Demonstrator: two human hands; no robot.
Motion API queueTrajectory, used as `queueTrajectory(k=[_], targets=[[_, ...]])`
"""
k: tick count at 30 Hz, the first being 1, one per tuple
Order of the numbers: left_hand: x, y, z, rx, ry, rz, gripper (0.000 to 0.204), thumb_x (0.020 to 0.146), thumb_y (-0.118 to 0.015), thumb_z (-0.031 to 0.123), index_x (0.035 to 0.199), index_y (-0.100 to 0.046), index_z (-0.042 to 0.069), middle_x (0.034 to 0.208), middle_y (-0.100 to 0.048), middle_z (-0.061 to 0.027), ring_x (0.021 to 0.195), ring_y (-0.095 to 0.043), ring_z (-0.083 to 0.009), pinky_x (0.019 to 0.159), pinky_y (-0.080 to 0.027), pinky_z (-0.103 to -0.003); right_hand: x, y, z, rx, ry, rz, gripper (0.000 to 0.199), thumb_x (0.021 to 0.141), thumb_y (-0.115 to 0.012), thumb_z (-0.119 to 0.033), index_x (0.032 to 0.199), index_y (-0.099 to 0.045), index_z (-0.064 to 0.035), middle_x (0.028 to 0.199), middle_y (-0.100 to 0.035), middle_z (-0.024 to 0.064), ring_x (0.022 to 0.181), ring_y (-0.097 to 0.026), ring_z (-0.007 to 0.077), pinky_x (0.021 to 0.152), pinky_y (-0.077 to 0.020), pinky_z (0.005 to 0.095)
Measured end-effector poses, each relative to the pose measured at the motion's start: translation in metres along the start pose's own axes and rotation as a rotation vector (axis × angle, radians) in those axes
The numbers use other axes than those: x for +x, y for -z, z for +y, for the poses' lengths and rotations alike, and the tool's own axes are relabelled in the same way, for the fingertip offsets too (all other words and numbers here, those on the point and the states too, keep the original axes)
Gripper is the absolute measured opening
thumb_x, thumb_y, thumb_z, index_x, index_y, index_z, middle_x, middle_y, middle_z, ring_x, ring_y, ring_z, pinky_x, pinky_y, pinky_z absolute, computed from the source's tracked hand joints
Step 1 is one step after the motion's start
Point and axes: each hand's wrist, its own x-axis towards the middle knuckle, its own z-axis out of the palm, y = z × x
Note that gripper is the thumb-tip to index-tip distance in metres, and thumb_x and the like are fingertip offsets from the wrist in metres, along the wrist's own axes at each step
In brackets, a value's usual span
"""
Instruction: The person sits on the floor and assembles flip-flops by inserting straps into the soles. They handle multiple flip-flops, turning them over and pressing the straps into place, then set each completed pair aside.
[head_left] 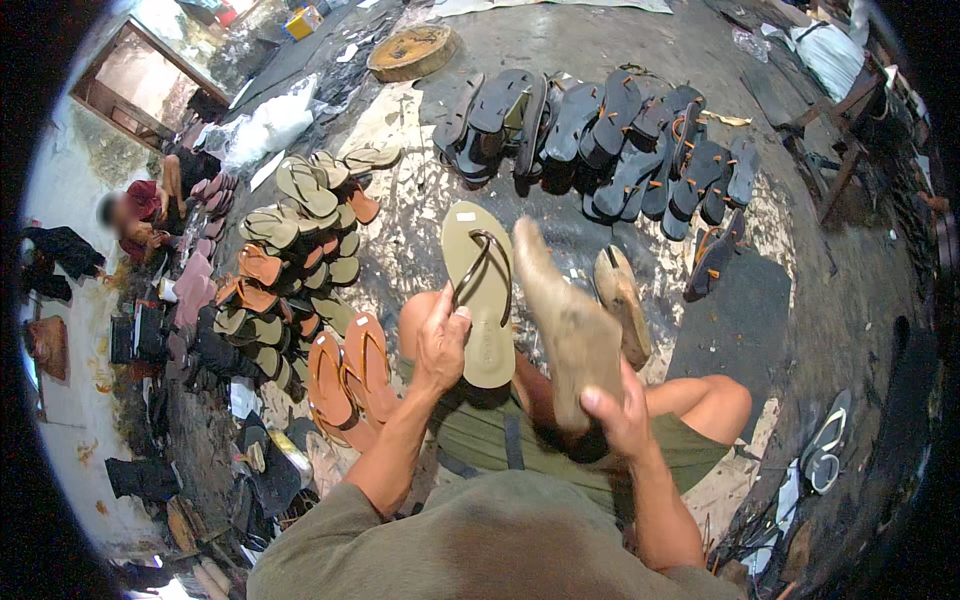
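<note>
Upright in front of me, an olive flip-flop (487,355) with dark thong straps and a small white sticker near the toe is gripped along its left edge by my left hand (443,337). My right hand (622,412) is closed round the heel end of a worn wooden shoe last (568,325), slightly blurred, its toe pointing up and away beside the flip-flop. The two are close together, side by side. A second wooden last (622,305) lies on the ground just beyond my right hand.
Black sandals with orange bits (610,120) stand in rows ahead. Olive and orange flip-flops (290,240) are heaped at left, near an orange pair (366,375). A round wooden block (412,53) sits farther off. Another person (150,215) sits at far left; a white-strapped sandal (827,440) lies right.
</note>
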Motion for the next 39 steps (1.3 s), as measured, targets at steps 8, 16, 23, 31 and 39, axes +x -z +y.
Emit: queueTrajectory(k=[8, 16, 23, 31, 39], targets=[[-0.004, -0.012, 0.028, 0.274, -0.354, 0.038, 0.04, 0.1, -0.047, 0.021, 0.127, -0.056, -0.006, 0.099, -0.064, -0.0264, 0.094, -0.064, -0.0426, 0.082, -0.047, -0.05, -0.015, -0.053, -0.004, -0.151, 0.023, 0.097, 0.067, 0.088, -0.075, -0.025, 0.142, -0.051, 0.0069, 0.125, -0.066, 0.0225, 0.117, -0.064, 0.0269, 0.102, -0.049, 0.0375], [0.043, 0.021, 0.002, -0.782, -0.066, 0.026, 0.086, 0.103, -0.039, 0.067, 0.162, -0.024, 0.006, 0.163, -0.033, -0.0198, 0.147, -0.038, -0.0333, 0.122, -0.032, -0.049, -0.008, -0.069, 0.011, -0.239, 0.279, 0.155, 0.072, 0.086, -0.078, -0.023, 0.144, -0.049, 0.0073, 0.123, -0.064, 0.0242, 0.108, -0.065, 0.0356, 0.097, -0.0511, 0.0424], [0.06, -0.002, 0.095, -1.341, -0.109, -0.106, 0.062, 0.11, -0.031, 0.057, 0.147, -0.04, 0.009, 0.139, -0.053, -0.0153, 0.131, -0.054, -0.0319, 0.108, -0.049, -0.049, -0.007, -0.076, 0.01, -0.377, 0.624, 0.241, 0.067, 0.086, -0.077, -0.024, 0.139, -0.054, 0.0102, 0.131, -0.063, 0.0245, 0.115, -0.059, 0.0373, 0.102, -0.0456, 0.0466], [-0.012, -0.021, 0.078, -0.577, -0.091, -0.062, 0.102, 0.097, -0.062, 0.045, 0.163, 0.006, 0.006, 0.159, -0.031, -0.0219, 0.144, -0.039, -0.0347, 0.12, -0.033, -0.047, -0.005, -0.069, 0.006, -0.746, 0.63, 0.244, 0.07, 0.087, -0.078, -0.029, 0.144, -0.052, 0.0017, 0.141, -0.057, 0.0247, 0.12, -0.056, 0.0403, 0.104, -0.0423, 0.0498], [-0.072, -0.024, 0.071, -0.643, 0.099, -0.294, 0.098, 0.072, -0.096, 0.032, 0.131, -0.021, 0.01, 0.132, -0.042, -0.0163, 0.127, -0.045, -0.0233, 0.111, -0.038, -0.042, 0.025, -0.042, -0.055, -0.565, 0.356, 0.048, 0.058, 0.09, -0.079, -0.034, 0.136, -0.061, -0.003, 0.13, -0.059, 0.0193, 0.114, -0.06, 0.0329, 0.095, -0.0486, 0.0418]])
